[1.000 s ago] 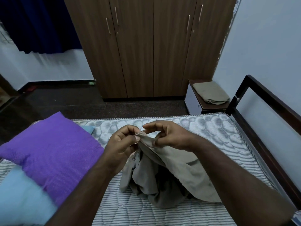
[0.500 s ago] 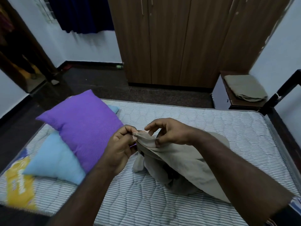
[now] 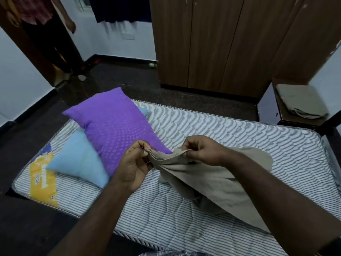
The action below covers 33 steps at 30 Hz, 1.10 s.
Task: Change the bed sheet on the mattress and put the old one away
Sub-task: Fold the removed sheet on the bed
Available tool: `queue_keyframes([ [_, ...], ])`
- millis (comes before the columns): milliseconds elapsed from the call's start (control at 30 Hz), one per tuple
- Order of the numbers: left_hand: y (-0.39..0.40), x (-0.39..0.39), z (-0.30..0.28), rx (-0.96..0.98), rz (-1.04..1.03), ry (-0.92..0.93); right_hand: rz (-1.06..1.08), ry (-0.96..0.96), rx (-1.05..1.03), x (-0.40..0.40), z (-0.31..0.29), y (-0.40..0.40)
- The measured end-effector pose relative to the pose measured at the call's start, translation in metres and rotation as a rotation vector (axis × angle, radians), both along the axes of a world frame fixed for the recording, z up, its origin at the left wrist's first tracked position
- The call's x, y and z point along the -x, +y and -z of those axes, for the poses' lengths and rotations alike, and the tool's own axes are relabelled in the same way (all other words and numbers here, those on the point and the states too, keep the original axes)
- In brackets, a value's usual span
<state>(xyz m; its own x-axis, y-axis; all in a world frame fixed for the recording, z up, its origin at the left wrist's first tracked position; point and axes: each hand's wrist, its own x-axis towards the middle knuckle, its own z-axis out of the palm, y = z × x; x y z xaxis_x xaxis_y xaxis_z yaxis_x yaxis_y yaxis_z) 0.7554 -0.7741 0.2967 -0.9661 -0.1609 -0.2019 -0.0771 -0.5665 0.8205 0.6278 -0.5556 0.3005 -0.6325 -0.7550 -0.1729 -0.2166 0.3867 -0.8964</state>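
Both hands hold the hem of the sheet (image 3: 212, 178), a little below the middle of the frame. The left hand (image 3: 133, 168) pinches one end of the edge between thumb and fingers, its grip narrow and closed on the cloth. The right hand (image 3: 202, 151) pinches the same edge a short way to the right, also with a narrow grip on the fabric. Between the two grips the hem runs almost straight, only slightly slack.

From there the sheet hangs down and to the right in soft folds, and its lower part lies bunched on the mattress (image 3: 239, 133), partly hidden under the right forearm.

The cloth looks thin, light and very limp (it will not keep any shape by itself), so I judge it is best held at the hem or at a corner, where the stitched edge gives the fingers something firmer. It is not fragile and does not seem slippery, but a loose pinch can let the edge slide out when the weight of the bunch pulls.

Left of the hands a purple pillow (image 3: 114, 126) lies over a blue pillow (image 3: 77, 163). In the right of the frame a folded sheet (image 3: 302, 102) rests on a small stand (image 3: 282, 119).
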Motion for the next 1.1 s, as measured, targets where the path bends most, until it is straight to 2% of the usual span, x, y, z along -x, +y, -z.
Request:
queue_keyframes([
  [100,-0.001,-0.005,0.006,-0.024,-0.008,-0.011,-0.115,-0.010,-0.116,-0.001,0.002,0.001],
  [233,-0.003,-0.010,0.013,-0.056,0.015,-0.005,-0.163,-0.016,-0.198,-0.003,0.011,0.003],
  [367,-0.005,-0.010,0.016,-0.044,0.050,-0.005,-0.083,-0.044,-0.148,-0.003,0.020,0.002],
  [533,-0.002,-0.010,0.015,-0.055,0.065,-0.010,-0.115,-0.067,-0.140,-0.005,0.028,-0.008],
  [633,-0.004,-0.009,0.016,-0.049,0.087,-0.007,-0.082,0.042,-0.203,-0.003,0.026,-0.011],
  [767,-0.007,-0.009,0.017,-0.053,0.098,-0.005,-0.145,0.215,-0.302,0.003,0.021,-0.007],
  [933,-0.009,-0.008,0.019,-0.041,0.123,-0.015,-0.031,0.070,-0.144,0.012,0.011,0.001],
  [1100,-0.006,-0.006,0.016,-0.022,0.160,-0.029,-0.180,0.135,-0.281,0.011,0.009,-0.008],
])
